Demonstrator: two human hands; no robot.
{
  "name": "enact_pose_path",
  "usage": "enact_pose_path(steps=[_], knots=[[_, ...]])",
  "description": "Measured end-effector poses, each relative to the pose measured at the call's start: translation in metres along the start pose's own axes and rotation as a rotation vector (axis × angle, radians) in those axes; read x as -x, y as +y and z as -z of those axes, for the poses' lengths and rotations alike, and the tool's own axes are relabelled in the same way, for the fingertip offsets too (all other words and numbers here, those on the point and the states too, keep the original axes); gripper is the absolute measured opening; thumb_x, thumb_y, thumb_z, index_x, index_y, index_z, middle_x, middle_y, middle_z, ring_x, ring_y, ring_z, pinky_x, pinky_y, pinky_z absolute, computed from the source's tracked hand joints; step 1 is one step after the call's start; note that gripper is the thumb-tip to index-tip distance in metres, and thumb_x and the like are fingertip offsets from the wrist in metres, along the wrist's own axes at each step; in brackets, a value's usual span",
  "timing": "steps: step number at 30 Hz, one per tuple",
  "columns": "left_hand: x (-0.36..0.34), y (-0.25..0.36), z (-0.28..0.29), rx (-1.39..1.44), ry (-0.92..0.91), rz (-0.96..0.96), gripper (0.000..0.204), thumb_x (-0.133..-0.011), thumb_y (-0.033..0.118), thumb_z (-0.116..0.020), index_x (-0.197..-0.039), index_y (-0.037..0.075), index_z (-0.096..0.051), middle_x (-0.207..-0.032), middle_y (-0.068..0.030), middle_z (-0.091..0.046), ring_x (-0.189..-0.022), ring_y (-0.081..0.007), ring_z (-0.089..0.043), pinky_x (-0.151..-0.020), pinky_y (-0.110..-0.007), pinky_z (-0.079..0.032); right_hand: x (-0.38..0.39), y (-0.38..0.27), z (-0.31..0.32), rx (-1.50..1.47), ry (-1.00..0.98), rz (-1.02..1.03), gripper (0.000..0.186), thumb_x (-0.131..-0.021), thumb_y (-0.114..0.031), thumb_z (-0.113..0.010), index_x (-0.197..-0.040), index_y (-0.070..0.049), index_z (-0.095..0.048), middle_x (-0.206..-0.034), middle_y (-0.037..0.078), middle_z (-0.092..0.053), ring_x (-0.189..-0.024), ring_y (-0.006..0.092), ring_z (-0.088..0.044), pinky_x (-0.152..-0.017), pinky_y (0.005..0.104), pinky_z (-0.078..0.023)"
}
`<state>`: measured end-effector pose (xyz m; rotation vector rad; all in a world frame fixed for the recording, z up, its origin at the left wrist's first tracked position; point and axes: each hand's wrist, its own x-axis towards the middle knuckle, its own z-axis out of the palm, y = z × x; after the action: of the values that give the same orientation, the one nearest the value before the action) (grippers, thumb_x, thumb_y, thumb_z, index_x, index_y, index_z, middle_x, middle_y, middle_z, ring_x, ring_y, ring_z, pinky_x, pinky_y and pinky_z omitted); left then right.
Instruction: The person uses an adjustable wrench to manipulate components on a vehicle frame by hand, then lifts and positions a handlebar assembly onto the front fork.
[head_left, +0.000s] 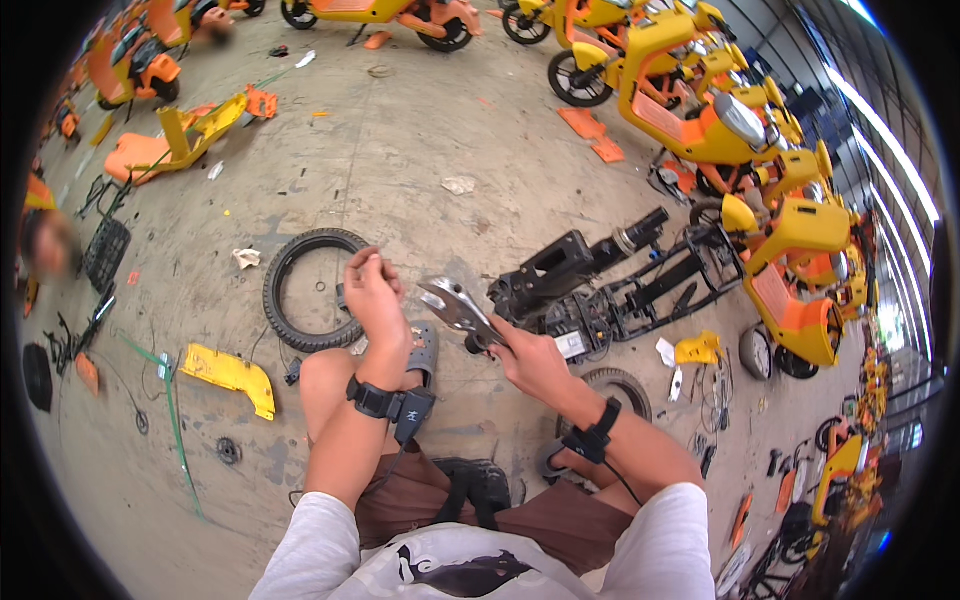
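My right hand (pixel 530 362) is wrapped round the handle of a silver adjustable wrench (pixel 462 308), its jaw end tilted up toward the left. My left hand (pixel 372 290) is raised beside the wrench's jaw, apart from it. The left fingers are curled in against the thumb; what they hold, if anything, I cannot make out. Below and behind that hand a black tyred wheel (pixel 282 275) lies flat on the floor. Just beyond my right hand lies a stripped black scooter frame (pixel 650 285) with a dark box-like part (pixel 545 268) at its left end.
Another tyre (pixel 632 385) lies partly hidden under my right forearm. Yellow body panels (pixel 225 372) and a yellow-orange scooter shell (pixel 190 140) lie at the left. Rows of yellow scooters (pixel 690 110) stand at the right and far side. Loose parts and scraps are scattered across the concrete floor.
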<state>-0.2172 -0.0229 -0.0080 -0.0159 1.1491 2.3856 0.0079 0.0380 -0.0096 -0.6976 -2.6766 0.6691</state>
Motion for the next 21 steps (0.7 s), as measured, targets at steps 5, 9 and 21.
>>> enact_pose_path(steps=[5,9,21], knots=[[0.004,0.004,-0.003,-0.019,-0.045,0.028,0.009,-0.096,0.010,-0.049,-0.103,0.006,-0.053,-0.068,-0.0019,-0.050,-0.052,-0.0079,-0.041,-0.042,-0.022,-0.031,0.006,0.009,0.003,0.228,-0.224,-0.018,0.055,-0.090,-0.019,-0.059,-0.141,-0.007,-0.040,-0.076,0.020,-0.064,-0.064,0.0400,-0.063,-0.056,0.0486,-0.049],[0.007,0.006,-0.005,-0.030,-0.087,0.061,0.009,-0.096,0.009,-0.049,-0.104,0.006,-0.052,-0.068,-0.0020,-0.050,-0.052,-0.0079,-0.042,-0.043,-0.022,-0.032,0.012,0.007,0.014,0.314,-0.279,0.029,0.056,-0.089,-0.018,-0.060,-0.142,-0.012,-0.041,-0.076,0.017,-0.065,-0.061,0.0364,-0.063,-0.054,0.0461,-0.049],[0.026,0.005,-0.013,-0.050,-0.177,-0.112,0.012,-0.096,0.011,-0.050,-0.105,0.004,-0.051,-0.066,-0.0024,-0.049,-0.055,-0.0077,-0.042,-0.048,-0.022,-0.034,-0.010,-0.001,-0.008,0.299,-0.125,0.033,0.064,-0.083,-0.007,-0.059,-0.143,-0.014,-0.038,-0.074,0.016,-0.064,-0.061,0.0366,-0.063,-0.055,0.0468,-0.050]])
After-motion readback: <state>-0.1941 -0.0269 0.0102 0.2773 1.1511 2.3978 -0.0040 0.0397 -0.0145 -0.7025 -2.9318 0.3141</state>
